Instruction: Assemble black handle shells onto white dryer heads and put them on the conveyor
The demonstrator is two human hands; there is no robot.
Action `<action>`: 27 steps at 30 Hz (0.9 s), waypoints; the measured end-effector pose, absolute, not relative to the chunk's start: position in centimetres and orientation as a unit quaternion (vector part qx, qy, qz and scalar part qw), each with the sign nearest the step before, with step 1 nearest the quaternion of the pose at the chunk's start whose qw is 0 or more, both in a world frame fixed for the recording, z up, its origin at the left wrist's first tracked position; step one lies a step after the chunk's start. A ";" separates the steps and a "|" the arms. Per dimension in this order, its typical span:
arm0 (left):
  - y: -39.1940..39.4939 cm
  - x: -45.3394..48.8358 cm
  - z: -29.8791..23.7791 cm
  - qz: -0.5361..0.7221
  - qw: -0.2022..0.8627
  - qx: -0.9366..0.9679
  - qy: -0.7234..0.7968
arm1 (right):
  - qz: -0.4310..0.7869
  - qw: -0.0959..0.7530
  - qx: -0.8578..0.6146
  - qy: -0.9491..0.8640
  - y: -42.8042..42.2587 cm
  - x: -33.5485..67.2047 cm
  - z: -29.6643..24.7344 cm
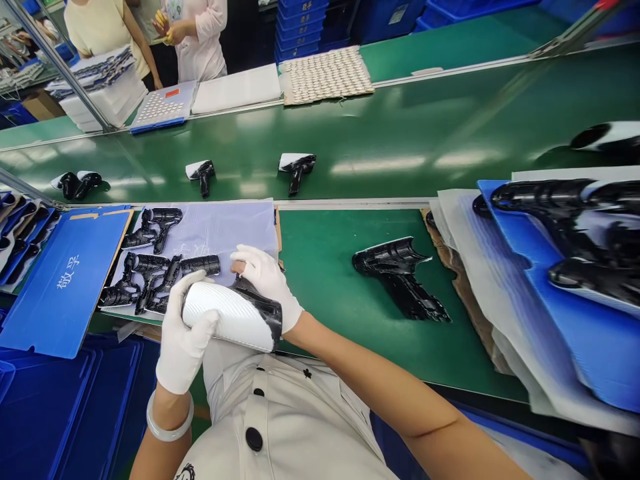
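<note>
A hair dryer housing (233,315), white and ribbed with black parts, is held between both hands in front of my body. My white-gloved left hand (185,333) wraps round its left end, thumb across the white side. Behind it, my white-gloved right hand (265,277) is closed on the black side near the handle; one bare fingertip shows, and the housing partly hides the grip. Several black housing shells (150,267) lie on a pale sheet (225,227) just beyond my left hand. To the right, a single black housing shell (400,273) lies inner side up on the green table (320,267).
Across the green conveyor belt (390,147) are more housings (297,170). Stacked sheets (500,287) and blue boards bearing housings stand at the right. A blue board (65,280) leans at the left, above blue bins (60,413). Two people (195,40) stand beyond the belt.
</note>
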State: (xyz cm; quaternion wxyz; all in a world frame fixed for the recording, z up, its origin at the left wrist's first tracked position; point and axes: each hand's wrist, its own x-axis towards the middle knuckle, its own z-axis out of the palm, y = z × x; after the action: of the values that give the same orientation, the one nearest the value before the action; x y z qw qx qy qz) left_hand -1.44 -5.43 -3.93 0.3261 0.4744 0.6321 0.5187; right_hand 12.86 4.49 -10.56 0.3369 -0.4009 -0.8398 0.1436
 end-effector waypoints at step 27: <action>-5.3 -1.6 -3.1 0.485 0.323 0.528 0.617 | 0.182 0.342 -0.350 -0.853 5.7 15.0 -6.2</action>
State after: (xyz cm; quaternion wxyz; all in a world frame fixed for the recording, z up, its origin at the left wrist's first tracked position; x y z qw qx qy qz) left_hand -1.60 -5.28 -3.10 0.3233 0.5285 0.6172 0.4850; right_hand 15.04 5.67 -6.17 0.3422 -0.3503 -0.8528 0.1815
